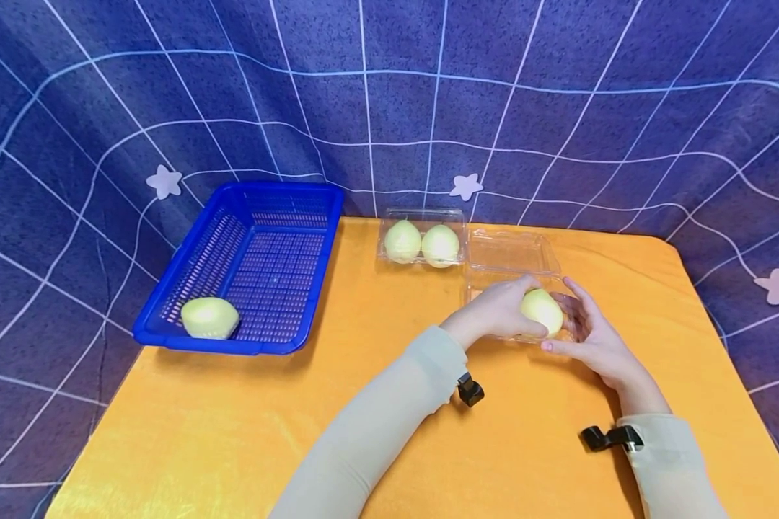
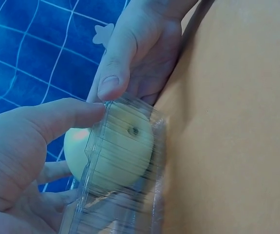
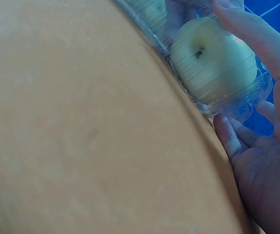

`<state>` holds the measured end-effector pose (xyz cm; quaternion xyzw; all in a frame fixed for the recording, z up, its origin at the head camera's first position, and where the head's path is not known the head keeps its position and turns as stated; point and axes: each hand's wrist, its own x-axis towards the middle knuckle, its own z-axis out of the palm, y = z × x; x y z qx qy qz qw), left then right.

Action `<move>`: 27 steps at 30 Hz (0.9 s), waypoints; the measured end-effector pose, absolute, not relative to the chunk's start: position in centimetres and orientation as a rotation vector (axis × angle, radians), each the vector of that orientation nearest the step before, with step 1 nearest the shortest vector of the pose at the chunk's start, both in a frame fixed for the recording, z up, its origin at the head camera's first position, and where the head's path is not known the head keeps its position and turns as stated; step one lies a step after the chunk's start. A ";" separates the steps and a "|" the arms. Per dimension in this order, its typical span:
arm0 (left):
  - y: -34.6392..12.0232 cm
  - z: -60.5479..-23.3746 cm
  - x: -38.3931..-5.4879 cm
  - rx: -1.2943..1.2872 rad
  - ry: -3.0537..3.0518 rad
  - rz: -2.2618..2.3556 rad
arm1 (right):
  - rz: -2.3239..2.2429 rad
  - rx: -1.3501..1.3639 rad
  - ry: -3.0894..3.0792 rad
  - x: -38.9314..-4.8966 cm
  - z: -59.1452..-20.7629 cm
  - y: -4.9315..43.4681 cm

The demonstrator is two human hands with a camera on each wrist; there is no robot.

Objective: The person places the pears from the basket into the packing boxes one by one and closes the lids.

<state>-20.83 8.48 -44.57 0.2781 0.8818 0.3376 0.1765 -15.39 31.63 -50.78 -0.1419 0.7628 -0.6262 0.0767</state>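
A pale green pear (image 1: 542, 313) sits in the right half of a clear plastic clamshell box (image 1: 513, 254), whose lid lies back toward the curtain. My left hand (image 1: 503, 308) grips this pear, thumb in front and fingers behind. At the box's right end, my right hand (image 1: 597, 339) holds the plastic, with its thumb at the front rim and its fingers round the corner. In the right wrist view, the pear (image 3: 213, 58) shows its dark-centred hollow through the ribbed plastic. My left hand hides most of the box's left half.
Left of the open box, a closed clear box (image 1: 422, 213) contains two pears (image 1: 440, 246). A blue plastic basket (image 1: 324, 267) stands at the left with one pear (image 1: 209, 318) in its near corner. An orange cloth (image 1: 493, 447) covers the table; a blue curtain (image 1: 389, 94) hangs behind.
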 end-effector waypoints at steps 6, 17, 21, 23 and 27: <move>8.5 -44.5 -20.7 0.792 2.519 0.920 | -1.863 -0.426 2.292 -15.4 -50.9 31.8; 8.3 -44.2 -20.4 0.801 2.593 0.831 | -1.849 -0.417 2.303 -15.4 -50.9 31.7; 8.1 -44.0 -20.3 0.783 2.597 0.831 | -1.855 -0.420 2.297 -15.4 -50.9 31.7; 8.1 -44.0 -20.3 0.775 2.603 0.835 | -1.861 -0.426 2.291 -15.4 -50.9 31.7; 8.0 -43.9 -20.3 0.770 2.628 0.836 | -1.872 -0.438 2.282 -15.4 -50.9 31.7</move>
